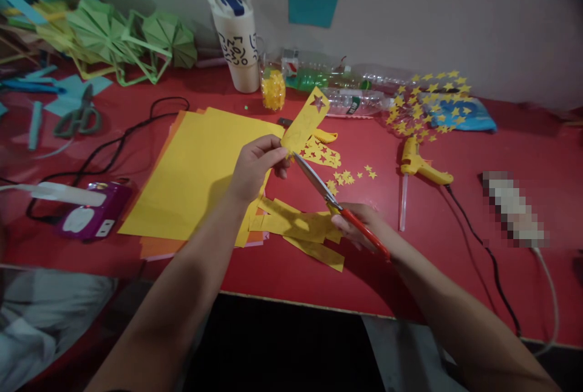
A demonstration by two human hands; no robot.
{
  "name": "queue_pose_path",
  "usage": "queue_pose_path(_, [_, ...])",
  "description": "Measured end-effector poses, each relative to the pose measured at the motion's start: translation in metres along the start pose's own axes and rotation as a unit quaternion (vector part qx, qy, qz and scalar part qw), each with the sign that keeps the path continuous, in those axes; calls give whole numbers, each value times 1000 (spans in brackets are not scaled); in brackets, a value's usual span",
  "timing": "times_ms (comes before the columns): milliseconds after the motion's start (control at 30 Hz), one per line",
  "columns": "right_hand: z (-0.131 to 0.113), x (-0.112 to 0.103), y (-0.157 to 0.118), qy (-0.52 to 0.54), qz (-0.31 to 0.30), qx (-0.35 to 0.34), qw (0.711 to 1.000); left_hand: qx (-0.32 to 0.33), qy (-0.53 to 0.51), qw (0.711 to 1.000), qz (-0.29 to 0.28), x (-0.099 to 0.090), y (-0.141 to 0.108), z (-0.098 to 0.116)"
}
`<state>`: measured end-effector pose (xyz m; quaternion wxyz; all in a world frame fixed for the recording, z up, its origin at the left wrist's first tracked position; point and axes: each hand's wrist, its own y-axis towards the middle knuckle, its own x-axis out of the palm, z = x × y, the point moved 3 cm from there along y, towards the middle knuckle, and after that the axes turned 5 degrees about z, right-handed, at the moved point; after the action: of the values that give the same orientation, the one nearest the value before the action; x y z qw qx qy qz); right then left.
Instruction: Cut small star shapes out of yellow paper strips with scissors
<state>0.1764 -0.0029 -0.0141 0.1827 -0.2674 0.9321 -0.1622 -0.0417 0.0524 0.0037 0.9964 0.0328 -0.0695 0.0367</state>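
Between thumb and fingers, my left hand pinches a yellow paper strip with a star-shaped hole near its upper end. My right hand grips red-handled scissors, whose blade tips point at the strip's lower end beside my left fingertips. Whether the blades touch the paper is hard to tell. Small yellow paper stars lie on the table to the right of the blades. Just behind them is a star-punched paper scrap. Below my hands lie several yellow paper strips.
Stacked yellow sheets lie left of centre on the red table. A glue gun with a cord sits right. Behind stand a white tumbler and plastic bottles. Left are a purple power adapter, cables and green scissors.
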Motion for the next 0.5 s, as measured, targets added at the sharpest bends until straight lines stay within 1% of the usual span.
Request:
queue_pose_path(167, [-2,0,-2,-7,16,7,1000,0,-16,1000,-10,3,-1,0])
queue_pose_path(333, [-1,0,-1,-9,19,9,1000,5,-17,1000,6,3,-1,1])
queue_pose_path(500, [-1,0,-1,-4,22,7,1000,21,-23,999,-13,5,-2,1])
